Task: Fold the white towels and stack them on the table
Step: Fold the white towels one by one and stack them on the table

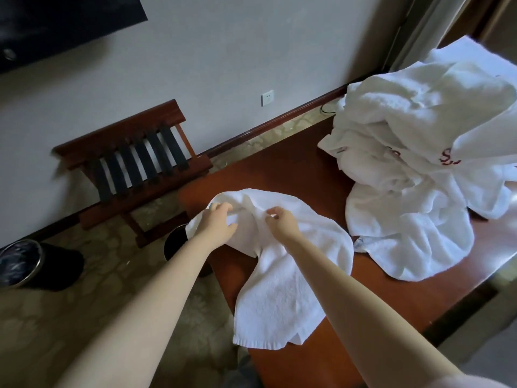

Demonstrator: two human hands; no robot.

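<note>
White terry cloth fills the middle of the frame: a single white towel (pixel 282 275) lies crumpled across the near-left corner of the reddish-brown wooden bench (pixel 293 169), its upper part bunched into a rounded hump and its lower end hanging past the bench edge toward the bottom of the frame. The left hand (pixel 219 223) reaches in from the lower left, and its fingers (pixel 221 207) are curled into a raised fold at the top of the towel, gripping the cloth. Just to its right, the right hand (pixel 282 224) comes in from the lower right, its fingers (pixel 275 211) drawn together in a pinch on another ridge of the same towel. The two hands are near each other but not touching. At the right of the frame a loose heap of white towels (pixel 419 135) sits on the bench, one bearing red embroidery, spreading well toward the far right edge. At centre left, a dark wooden luggage rack (pixel 131 152) with black straps stands against the pale wall. Two dark bins rest on the patterned floor, one (pixel 21 260) at the left edge and one (pixel 174 243) just beside the bench corner. A wall socket (pixel 267 98) sits above the skirting board.
</note>
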